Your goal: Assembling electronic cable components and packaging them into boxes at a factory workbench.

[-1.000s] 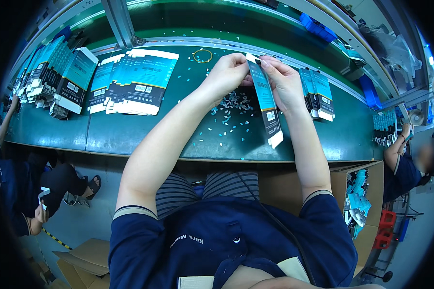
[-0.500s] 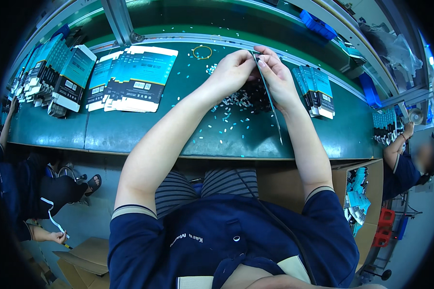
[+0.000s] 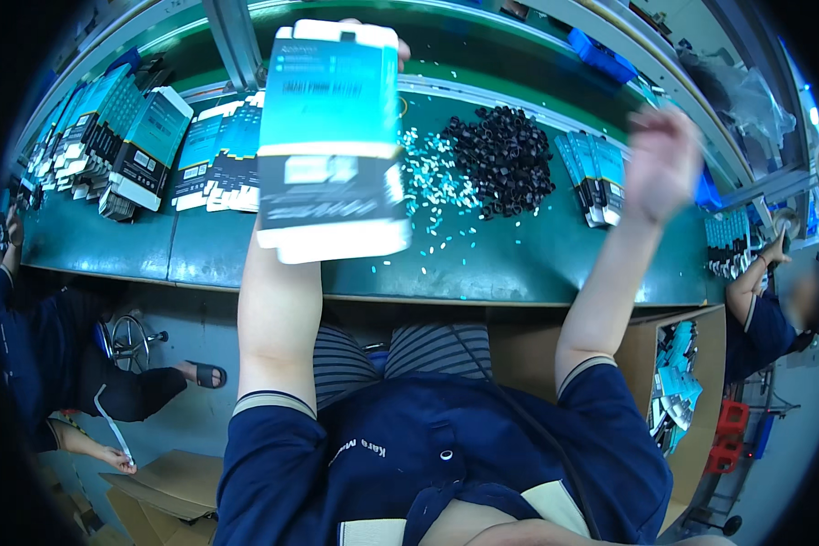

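Far left of the left hand: flat teal-and-black packages (image 3: 127, 146) stacked in rows on the green bench (image 3: 519, 273). Left hand (image 3: 399, 47) raised, almost wholly hidden behind the teal and white box (image 3: 330, 136) it holds up close to the camera; only a fingertip shows at the box's top right corner, grip unclear. Right of the box: scattered small pale parts (image 3: 432, 177), then a heap of small black parts (image 3: 505, 159). Beside that, more flat packages (image 3: 593, 173). Right hand (image 3: 662, 159) lifted above them, blurred, empty, fingers loosely together.
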A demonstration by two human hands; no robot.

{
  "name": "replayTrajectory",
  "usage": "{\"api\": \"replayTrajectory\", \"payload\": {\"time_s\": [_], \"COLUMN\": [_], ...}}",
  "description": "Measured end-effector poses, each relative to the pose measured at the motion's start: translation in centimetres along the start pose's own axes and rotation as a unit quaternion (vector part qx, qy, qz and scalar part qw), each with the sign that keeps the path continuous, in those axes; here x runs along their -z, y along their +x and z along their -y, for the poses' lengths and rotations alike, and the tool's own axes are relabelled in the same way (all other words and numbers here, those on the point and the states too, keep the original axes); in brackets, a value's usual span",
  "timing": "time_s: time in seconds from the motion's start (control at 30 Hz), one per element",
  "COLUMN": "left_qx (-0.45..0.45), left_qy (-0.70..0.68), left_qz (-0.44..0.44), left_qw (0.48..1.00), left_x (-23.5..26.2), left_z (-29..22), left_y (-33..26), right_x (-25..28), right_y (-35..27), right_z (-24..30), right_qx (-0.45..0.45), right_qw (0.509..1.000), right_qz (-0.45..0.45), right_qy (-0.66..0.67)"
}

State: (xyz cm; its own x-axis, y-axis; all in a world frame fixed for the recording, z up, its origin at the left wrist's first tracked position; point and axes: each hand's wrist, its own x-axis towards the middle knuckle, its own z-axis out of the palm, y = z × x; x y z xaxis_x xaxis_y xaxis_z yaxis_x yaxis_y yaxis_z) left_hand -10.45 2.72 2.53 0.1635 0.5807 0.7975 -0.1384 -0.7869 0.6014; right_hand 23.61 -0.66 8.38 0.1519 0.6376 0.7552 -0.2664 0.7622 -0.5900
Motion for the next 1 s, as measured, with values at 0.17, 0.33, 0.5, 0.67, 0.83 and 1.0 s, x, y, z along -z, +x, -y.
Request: {"api": "replayTrajectory", "payload": {"time_s": [0.17,0.33,0.5,0.67,0.83,1.0], "left_qx": [0.115,0.277,0.31,0.272,0.235,0.253], "left_qy": [-0.415,-0.365,-0.275,-0.257,-0.212,-0.219], "left_qz": [0.135,0.031,0.004,-0.096,-0.182,-0.192], "left_qw": [0.892,0.889,0.91,0.922,0.931,0.923], "left_x": [0.0,-3.0,-6.5,-6.6,-5.6,-6.3], "left_z": [2.3,2.4,-0.8,-0.1,1.1,0.8], "left_y": [0.0,-1.2,-0.6,-0.3,-0.4,-0.3], "right_x": [2.7,-2.9,-5.4,-7.9,-7.3,-7.0], "right_y": [1.2,-1.8,-4.0,-5.3,-5.1,-5.2], "right_z": [7.7,-6.8,-7.9,-5.9,-5.9,-6.5], "right_qx": [0.386,-0.025,-0.369,-0.509,-0.509,-0.501], "right_qw": [0.879,0.885,0.905,0.843,0.843,0.849], "right_qz": [-0.28,0.12,0.157,0.159,0.171,0.164], "right_qy": [0.028,-0.449,-0.143,-0.073,0.009,0.02]}}
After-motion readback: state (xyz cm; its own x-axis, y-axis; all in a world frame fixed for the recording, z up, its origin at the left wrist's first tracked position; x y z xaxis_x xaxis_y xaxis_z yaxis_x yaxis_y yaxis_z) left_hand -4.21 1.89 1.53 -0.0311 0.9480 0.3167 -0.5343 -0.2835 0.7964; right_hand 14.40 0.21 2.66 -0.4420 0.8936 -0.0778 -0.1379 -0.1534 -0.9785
